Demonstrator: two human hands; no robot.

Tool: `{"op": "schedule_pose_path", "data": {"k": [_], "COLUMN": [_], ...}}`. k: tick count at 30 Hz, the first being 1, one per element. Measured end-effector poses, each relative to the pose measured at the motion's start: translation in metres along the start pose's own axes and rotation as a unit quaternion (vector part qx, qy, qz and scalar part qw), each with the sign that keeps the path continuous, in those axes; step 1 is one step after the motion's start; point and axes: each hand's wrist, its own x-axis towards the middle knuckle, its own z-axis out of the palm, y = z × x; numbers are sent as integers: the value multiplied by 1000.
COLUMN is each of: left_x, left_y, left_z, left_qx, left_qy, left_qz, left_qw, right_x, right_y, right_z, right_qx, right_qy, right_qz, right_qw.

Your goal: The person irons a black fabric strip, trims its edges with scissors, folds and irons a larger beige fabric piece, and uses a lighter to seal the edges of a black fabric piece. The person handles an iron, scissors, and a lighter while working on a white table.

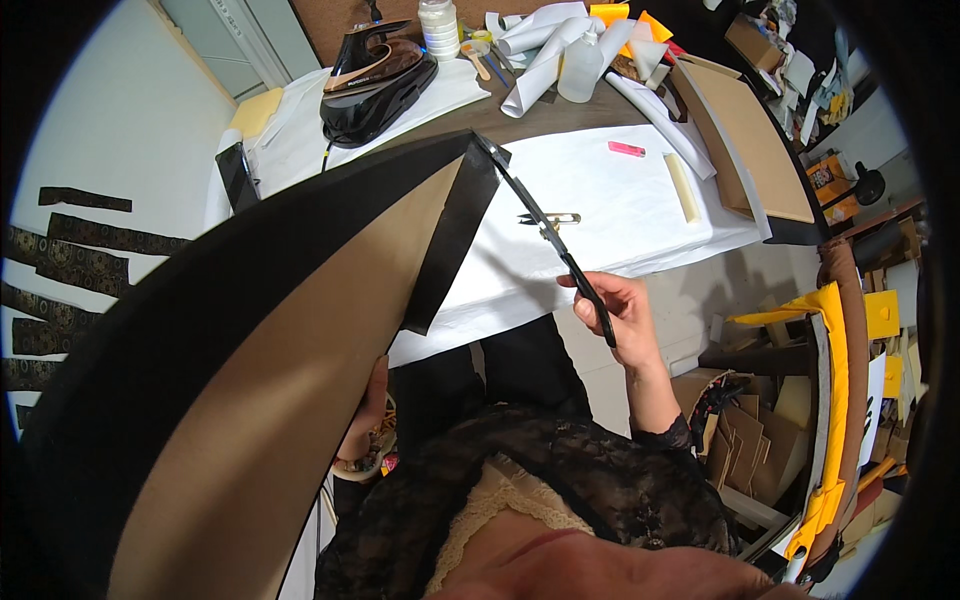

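Note:
My left hand (372, 405) is closed on the lower edge of a large curved panel (290, 400), which is tilted up and fills the left of the view. The panel has a tan board face with black material along its borders, and a black flap (448, 245) stands out from its right edge. Scissors (590, 292) with dark handles are in my right hand (628, 315), fingers wrapped round the grips. Their blades reach up to the black material at the panel's upper tip. Behind them, small thread snips (565, 218) lie on the white-covered table (600, 205).
A pink object (626, 149) and a cream strip (682, 188) lie on the table. Farther back stand a black iron (372, 90), a white bottle (438, 32), a clear bottle (579, 70) and paper rolls (540, 30). A tan board (755, 140) leans at right.

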Motion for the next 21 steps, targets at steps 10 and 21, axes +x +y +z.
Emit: {"op": "schedule_pose_path", "data": {"k": [10,21], "left_x": [0,-1], "left_y": [-3,4], "left_z": [1,-1], "left_qx": [-11,-34], "left_qy": [-1,13], "left_qz": [3,-17], "left_qw": [1000,999], "right_x": [-2,-4], "right_y": [3,4], "right_z": [0,3], "right_qx": [-12,-17], "right_qy": [1,6], "right_qz": [9,19], "right_qw": [1000,1000]}}
